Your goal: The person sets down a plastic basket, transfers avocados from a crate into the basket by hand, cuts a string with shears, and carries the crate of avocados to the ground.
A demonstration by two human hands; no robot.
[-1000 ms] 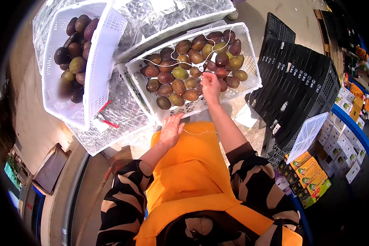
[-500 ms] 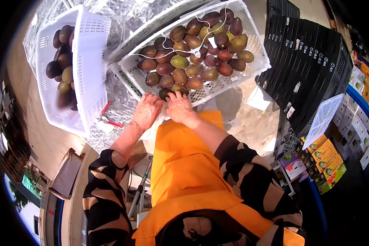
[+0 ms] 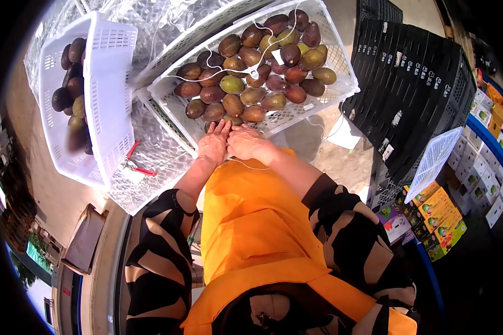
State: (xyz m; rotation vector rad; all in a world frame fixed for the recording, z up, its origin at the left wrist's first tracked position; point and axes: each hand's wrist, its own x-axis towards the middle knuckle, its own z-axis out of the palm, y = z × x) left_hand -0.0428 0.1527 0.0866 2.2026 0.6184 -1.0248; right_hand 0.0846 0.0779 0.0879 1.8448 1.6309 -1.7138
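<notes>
Head camera view: taking the picture's centre as the clock hub, a white crate (image 3: 334, 58) lies at 12 o'clock, with avocados (image 3: 232, 85) spread over its floor. At its near rim, the left hand (image 3: 213, 146) is at about 10 o'clock, fingers extended and loosely parted, tips by the nearest fruit. Just beside it at 12, the right hand (image 3: 248, 143) has its fingers bent inward. Whether either has hold of the rim, a fruit or the thin cord below cannot be told, as the undersides are hidden.

Each avocado looks light enough for one hand, firm yet easily bruised, its pebbled skin giving fair purchase; cupping the wide middle should suit. The loaded crate is probably heavy and stiff, best held by opposite rims. A white cord (image 3: 254, 72) lies limply over the fruit. Red-handled shears (image 3: 145, 171) rest at 9 o'clock.
</notes>
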